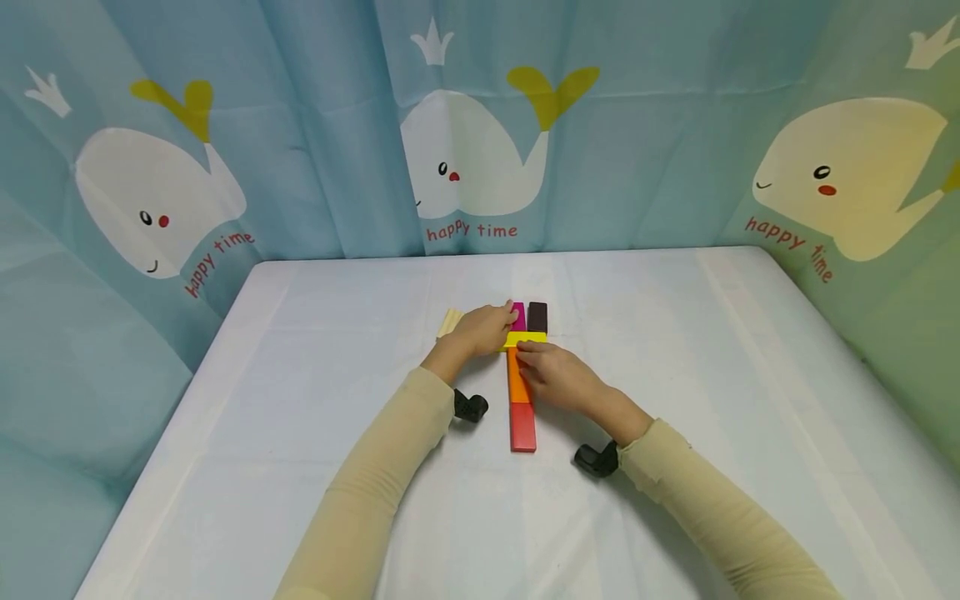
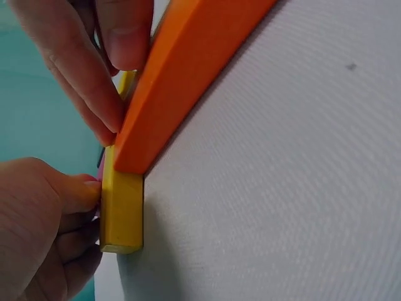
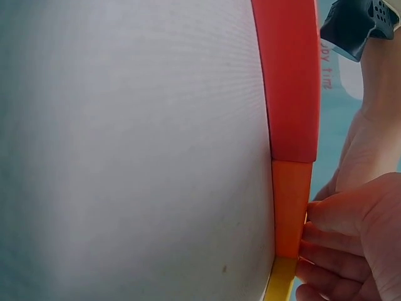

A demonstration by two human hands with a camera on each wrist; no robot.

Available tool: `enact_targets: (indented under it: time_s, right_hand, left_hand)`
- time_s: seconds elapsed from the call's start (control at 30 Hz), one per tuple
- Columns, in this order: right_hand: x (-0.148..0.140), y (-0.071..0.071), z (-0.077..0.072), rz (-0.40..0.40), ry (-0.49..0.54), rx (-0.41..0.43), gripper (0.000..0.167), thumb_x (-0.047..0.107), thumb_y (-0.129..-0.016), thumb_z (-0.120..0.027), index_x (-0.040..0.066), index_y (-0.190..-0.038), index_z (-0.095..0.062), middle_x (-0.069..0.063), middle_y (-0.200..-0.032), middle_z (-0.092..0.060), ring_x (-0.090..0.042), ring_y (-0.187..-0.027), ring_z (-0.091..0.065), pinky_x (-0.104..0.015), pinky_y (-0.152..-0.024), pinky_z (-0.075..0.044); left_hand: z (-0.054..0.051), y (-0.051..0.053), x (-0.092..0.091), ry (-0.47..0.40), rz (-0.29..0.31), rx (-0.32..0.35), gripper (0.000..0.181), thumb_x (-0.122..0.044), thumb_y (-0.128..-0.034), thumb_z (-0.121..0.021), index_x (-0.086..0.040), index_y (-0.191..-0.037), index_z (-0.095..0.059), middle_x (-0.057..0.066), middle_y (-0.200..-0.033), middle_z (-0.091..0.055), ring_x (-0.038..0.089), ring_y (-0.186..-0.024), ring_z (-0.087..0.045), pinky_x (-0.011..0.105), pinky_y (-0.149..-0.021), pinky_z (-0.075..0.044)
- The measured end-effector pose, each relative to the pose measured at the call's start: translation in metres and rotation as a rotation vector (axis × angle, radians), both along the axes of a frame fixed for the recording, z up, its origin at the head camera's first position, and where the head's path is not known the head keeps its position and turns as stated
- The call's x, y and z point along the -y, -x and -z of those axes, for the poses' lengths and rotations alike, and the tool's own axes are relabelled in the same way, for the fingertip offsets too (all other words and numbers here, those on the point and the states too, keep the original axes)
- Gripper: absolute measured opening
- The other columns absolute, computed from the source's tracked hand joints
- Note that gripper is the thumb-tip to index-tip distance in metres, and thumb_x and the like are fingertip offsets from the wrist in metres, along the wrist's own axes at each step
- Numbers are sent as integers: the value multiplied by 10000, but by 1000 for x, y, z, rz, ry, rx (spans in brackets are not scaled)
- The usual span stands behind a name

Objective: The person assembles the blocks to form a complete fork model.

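Note:
In the head view my left hand (image 1: 483,329) holds a magenta block (image 1: 519,313) by its left side, with fingers bent. A yellow block (image 1: 525,337) lies crosswise just in front of it. My right hand (image 1: 558,377) rests its fairly straight fingers against the orange block (image 1: 517,379) and the yellow one. End to end with the orange block lies a red block (image 1: 522,427). In the left wrist view the yellow block (image 2: 125,213) meets the orange block (image 2: 175,75), and the magenta block is mostly hidden.
A dark brown block (image 1: 537,317) lies right of the magenta one. Pale cream pieces (image 1: 449,322) are partly behind my left hand. A white cloth (image 1: 315,367) covers the table, and a blue whale-print curtain (image 1: 330,167) stands behind it.

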State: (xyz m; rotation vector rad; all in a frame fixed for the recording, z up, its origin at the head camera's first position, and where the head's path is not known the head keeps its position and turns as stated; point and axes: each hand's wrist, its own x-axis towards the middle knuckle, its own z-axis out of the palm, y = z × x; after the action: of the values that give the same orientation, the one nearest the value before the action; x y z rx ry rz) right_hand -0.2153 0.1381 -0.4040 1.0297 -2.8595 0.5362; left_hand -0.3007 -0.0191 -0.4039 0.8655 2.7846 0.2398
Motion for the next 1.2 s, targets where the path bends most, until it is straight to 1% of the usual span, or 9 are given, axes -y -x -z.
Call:
enact_targets:
  time_s: [0.17, 0.4, 0.47, 0.6, 0.7, 0.8, 0.9, 1.0, 1.2]
  right_hand:
    - [0, 0, 0, -5, -5, 0, 327, 56, -847, -632, -102, -1132, -604, -216, -1156, -589, -332, -1097, -544, -424, -917, -428]
    - [0, 2, -1, 0, 1, 4, 334, 66, -853, -628, -102, -1141, -599, -215, -1165, -585, -329, -1105, -539, -425, -925, -422]
    - [0, 3, 0, 2, -7, 4, 338, 69, -854, -629, -99, -1145, -597, -213, -1168, -584, -326, -1108, -537, -423, -928, -419]
    - [0, 2, 0, 4, -26, 16, 346, 76, -857, -627, -98, -1154, -592, -213, -1176, -580, -327, -1117, -531, -427, -934, -413]
    - [0, 1, -1, 6, -33, 22, 351, 83, -857, -628, -97, -1156, -591, -213, -1181, -577, -329, -1122, -526, -430, -939, -409]
    - [0, -1, -2, 6, -35, 14, 355, 87, -855, -634, -95, -1156, -592, -214, -1182, -576, -333, -1123, -524, -436, -940, -407]
    - [1, -3, -3, 11, -28, 14, 359, 88, -853, -638, -91, -1161, -591, -213, -1184, -576, -335, -1125, -521, -439, -937, -408]
    - [1, -3, -3, 18, -25, 23, 365, 90, -856, -635, -88, -1171, -586, -212, -1190, -572, -332, -1130, -519, -436, -937, -409]
    - [1, -2, -3, 26, -26, 37, 376, 99, -862, -632, -86, -1184, -575, -212, -1201, -565, -331, -1135, -515, -437, -936, -410]
  left_hand:
    - [0, 0, -1, 8, -8, -22, 416, -213, -986, -393, -140, -1395, -393, 57, -1463, -300, 214, -1262, -398, 324, -1033, -307]
    - [-2, 0, -4, 9, -46, -63, 409, -216, -976, -405, -131, -1374, -445, 39, -1440, -358, 186, -1294, -351, 309, -1049, -274]
    - [-1, 0, -3, -13, -45, -69, 409, -212, -977, -404, -126, -1375, -443, 41, -1439, -359, 182, -1300, -341, 306, -1053, -266]
    - [1, 0, 3, -97, -38, -76, 423, -216, -976, -419, -107, -1385, -421, 46, -1448, -340, 177, -1304, -333, 303, -1058, -253]
    - [-1, 1, 9, -162, -46, -71, 432, -227, -974, -434, -94, -1385, -420, 42, -1450, -335, 182, -1303, -334, 313, -1060, -249]
    - [-4, 2, 17, -195, -56, -44, 439, -241, -972, -443, -92, -1385, -421, 33, -1451, -337, 189, -1305, -333, 331, -1063, -247]
    - [-7, 5, 27, -192, -62, -17, 453, -255, -965, -463, -91, -1385, -421, 31, -1448, -343, 198, -1305, -332, 348, -1066, -242]
    - [-8, 7, 36, -174, -69, -6, 463, -269, -957, -484, -94, -1381, -430, 32, -1444, -349, 203, -1304, -334, 352, -1069, -237]
    - [-10, 9, 49, -170, -67, 23, 485, -290, -948, -498, -90, -1383, -426, 49, -1447, -342, 211, -1308, -326, 355, -1071, -233]
